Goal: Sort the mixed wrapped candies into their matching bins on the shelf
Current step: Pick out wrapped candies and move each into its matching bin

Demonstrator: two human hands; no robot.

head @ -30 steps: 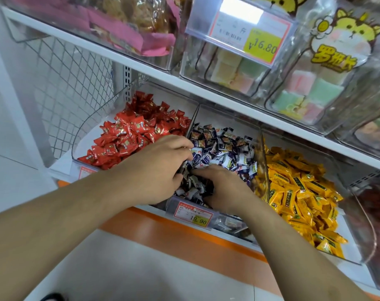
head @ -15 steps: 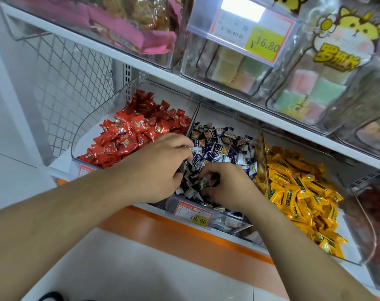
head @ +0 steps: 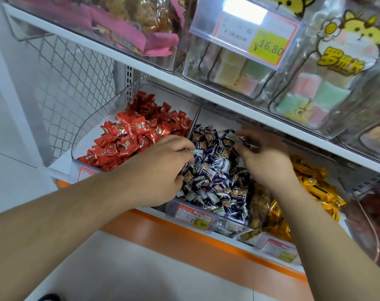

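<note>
Three clear bins sit side by side on the lower shelf. They hold red candies [head: 132, 135], blue-and-white candies [head: 215, 177] and yellow candies [head: 315, 185]. Both my hands are in the middle bin [head: 232, 229]. My left hand [head: 160, 168] lies at its left side, fingers curled down into the blue-and-white pile and gripping some of it. My right hand [head: 265, 157] is raised over the back right of the pile, blurred, its thumb and curled fingers pinching a small dark candy.
The upper shelf [head: 141, 68] overhangs close above the bins, carrying clear boxes of pastel sweets and a price tag [head: 245, 33]. A wire mesh panel [head: 71, 83] closes the left end. A bin of dark red sweets [head: 375, 213] stands at the far right.
My right hand has lifted out of the front of the blue-and-white pile and moved back and to the right. My left hand has stayed at the bin's left side.
</note>
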